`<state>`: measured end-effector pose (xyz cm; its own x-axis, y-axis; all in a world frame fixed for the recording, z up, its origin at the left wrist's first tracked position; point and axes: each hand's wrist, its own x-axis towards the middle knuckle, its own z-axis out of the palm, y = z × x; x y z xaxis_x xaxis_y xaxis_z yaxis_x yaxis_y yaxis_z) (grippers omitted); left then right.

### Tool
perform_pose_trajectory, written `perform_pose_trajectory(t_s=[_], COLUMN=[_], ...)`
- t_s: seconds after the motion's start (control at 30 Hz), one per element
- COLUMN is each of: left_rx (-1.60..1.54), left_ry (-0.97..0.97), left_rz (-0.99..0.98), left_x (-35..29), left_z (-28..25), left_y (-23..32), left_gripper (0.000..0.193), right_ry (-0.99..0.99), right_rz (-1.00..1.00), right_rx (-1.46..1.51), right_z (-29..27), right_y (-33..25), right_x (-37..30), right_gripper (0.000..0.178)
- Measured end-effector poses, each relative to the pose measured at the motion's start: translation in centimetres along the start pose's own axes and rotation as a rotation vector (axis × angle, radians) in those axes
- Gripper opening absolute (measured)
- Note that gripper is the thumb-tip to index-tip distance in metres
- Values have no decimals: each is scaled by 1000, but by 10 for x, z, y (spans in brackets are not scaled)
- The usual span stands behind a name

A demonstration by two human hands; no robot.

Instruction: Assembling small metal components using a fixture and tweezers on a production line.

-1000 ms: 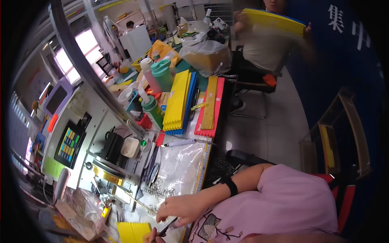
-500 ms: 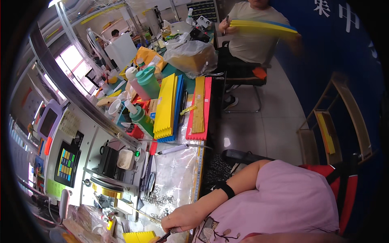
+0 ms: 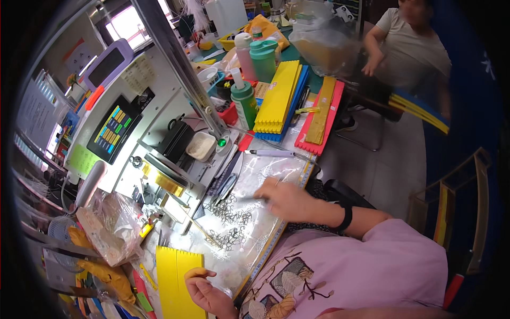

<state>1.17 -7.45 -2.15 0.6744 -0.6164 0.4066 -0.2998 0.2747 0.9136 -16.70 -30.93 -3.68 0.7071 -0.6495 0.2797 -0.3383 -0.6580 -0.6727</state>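
Note:
My right hand, with a black band at its wrist, is closed around a thin dark pointed tool, blurred by motion; its exact kind cannot be made out. The tool's tip hangs over a pile of small dark wire-like loops on the clear-covered tabletop. A second clump of loops lies nearer to me. At the bottom, my left hand has its fingers curled at the right edge of a yellow board with a notched end. Part of that board runs out of the picture.
A white machine with a button panel stands left. Beyond are stacked yellow boards, a red board, a green bottle and a white pen. A plastic-wrapped box lies left. A person sits at upper right.
My view has swung, showing more of the yellow board and my left hand. My right hand with the tool has moved away from the board to the loops. The other person has lowered the yellow and blue boards.

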Motion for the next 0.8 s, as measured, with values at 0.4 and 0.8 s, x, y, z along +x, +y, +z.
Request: perform_pose_trajectory(t_s=[0.4, 0.8], left_rx=[-5, 97], left_ry=[-41, -236], left_rz=[-161, -248], left_x=[-1, 0], left_z=[7, 26], left_y=[-3, -2], left_gripper=[28, 17], right_ry=[109, 282], right_rz=[-49, -192], right_rx=[-283, -221], right_z=[19, -3], right_y=[18, 38], right_x=[7, 8], right_gripper=[38, 51])
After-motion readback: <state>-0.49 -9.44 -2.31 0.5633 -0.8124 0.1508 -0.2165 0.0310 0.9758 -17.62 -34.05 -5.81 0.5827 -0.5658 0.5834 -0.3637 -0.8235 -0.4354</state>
